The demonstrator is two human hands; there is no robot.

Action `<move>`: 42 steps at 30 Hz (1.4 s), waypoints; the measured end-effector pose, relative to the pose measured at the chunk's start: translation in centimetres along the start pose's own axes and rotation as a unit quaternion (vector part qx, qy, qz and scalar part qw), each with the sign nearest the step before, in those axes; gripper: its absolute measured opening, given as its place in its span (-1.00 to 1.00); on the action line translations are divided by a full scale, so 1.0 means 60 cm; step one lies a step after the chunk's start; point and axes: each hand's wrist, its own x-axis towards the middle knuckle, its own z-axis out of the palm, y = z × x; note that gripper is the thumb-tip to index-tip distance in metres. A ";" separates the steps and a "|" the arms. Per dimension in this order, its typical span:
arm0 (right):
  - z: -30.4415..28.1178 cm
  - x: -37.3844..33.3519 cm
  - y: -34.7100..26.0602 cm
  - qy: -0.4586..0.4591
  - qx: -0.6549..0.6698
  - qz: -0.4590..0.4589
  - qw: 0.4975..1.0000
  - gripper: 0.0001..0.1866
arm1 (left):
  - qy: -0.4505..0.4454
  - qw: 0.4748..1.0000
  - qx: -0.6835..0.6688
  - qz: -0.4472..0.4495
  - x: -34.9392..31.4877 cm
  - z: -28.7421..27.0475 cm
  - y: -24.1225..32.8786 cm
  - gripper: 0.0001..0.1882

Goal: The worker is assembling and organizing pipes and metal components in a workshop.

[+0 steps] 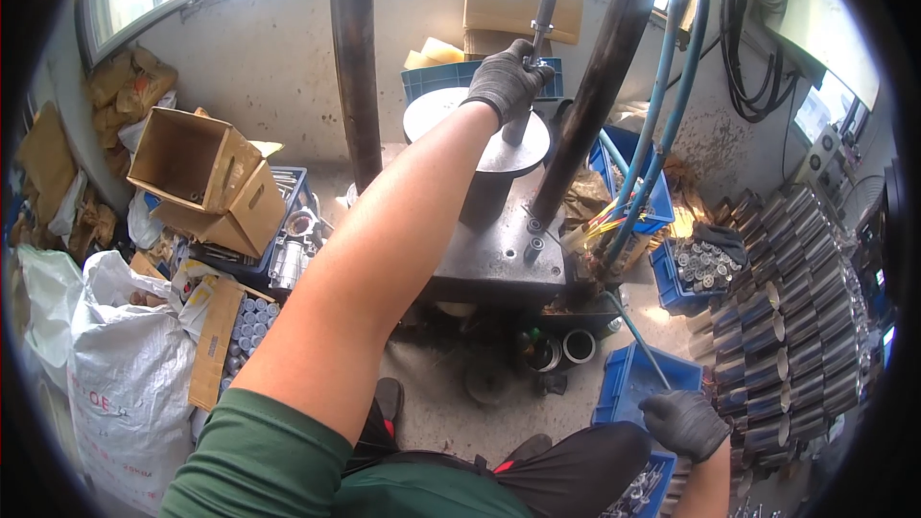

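Fingers of the left hand (504, 84) are gripping an upright metal shaft (516, 129) over the round plate (434, 113), likely for steadiness; the right hand's (686, 424) curled fingers are sitting beside a blue bar (636, 332), grip unclear.

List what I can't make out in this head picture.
Head view:
Metal rod behind the left hand: the hand covers it.
Whether the right hand grips the lever: its back faces the camera.
Top of the press frame: cut off by the upper edge.
Details of metal parts in a blue bin: too small.

smooth metal disc (496, 155), cloth glove (503, 84)
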 end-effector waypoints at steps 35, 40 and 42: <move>-0.261 0.324 0.064 0.496 -0.094 0.010 0.863 -0.48 | 0.008 1.000 0.014 0.013 -0.001 0.002 -0.002 -0.46; -0.264 0.317 0.043 0.478 0.011 0.093 0.874 0.07 | -0.017 0.999 0.009 0.038 0.005 0.002 -0.006 -0.46; -0.278 0.311 0.037 0.430 0.003 0.179 0.885 0.16 | -0.012 0.999 0.015 0.028 0.007 0.007 -0.007 -0.48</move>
